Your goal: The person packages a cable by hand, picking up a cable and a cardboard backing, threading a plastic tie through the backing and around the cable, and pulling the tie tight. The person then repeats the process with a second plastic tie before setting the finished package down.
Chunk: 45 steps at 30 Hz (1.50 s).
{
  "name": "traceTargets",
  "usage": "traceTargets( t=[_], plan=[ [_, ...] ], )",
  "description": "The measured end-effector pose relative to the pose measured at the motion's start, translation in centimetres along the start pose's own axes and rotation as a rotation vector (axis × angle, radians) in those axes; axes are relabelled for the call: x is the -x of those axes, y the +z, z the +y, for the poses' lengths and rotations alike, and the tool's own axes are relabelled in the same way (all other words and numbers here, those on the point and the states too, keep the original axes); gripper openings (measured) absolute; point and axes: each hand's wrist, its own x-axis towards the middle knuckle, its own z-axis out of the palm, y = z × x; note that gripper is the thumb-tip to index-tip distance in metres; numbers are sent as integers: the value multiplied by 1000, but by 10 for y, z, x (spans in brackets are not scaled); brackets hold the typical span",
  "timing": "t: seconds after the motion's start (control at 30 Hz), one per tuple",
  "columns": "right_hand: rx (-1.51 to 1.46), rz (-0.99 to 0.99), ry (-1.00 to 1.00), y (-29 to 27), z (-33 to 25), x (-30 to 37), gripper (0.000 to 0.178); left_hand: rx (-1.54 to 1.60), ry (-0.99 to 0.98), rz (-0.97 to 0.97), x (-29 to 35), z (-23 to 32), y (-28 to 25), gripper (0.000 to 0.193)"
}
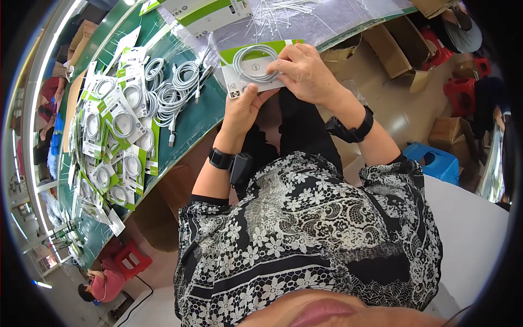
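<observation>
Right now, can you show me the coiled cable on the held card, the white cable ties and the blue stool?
Coiled cable [237, 61]: head view, left side of its loop.
White cable ties [278, 7]: head view, middle of the pile.
Blue stool [447, 164]: head view, its plastic body.

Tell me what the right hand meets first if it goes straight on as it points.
The right hand points leftward at the coiled light-gray cable on the green-and-white backing card. The coil comes first: the fingertips seem to touch its right side, though depth is unclear.
</observation>
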Motion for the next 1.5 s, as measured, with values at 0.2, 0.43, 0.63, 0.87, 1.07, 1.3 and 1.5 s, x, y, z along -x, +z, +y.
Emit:
traceTargets(
  t=[0.2, 0.43, 0.63, 0.87, 1.07, 1.3, 1.5],
  plan=[
    [11, -12, 9, 2, 3, 5, 22, -44, -53, 42, -3, -7, 1, 41],
    [-13, -22, 26, 1, -4, 5, 21, -153, 36, 114, -3, -12, 15, 34],
    [-51, 15, 40, 6, -10, 6, 21, -364, 154, 180, -2, -16, 15, 21],
    [-397, 44, 47, 30, -8, 23, 22, -495, 156, 264, 22, -13, 5, 16],
    [328, 109, 481, 30, 76, -6, 23, -522, 183, 293, 26, -3, 11, 15],
    [542, -94, 494, 39, 103, 2, 22, -485, 215, 299, 13, 5, 8, 16],
    [265, -43, 437, 21, 103, 40, 12, -203, 164, 427, -12, 11, 20, 17]
  ],
)
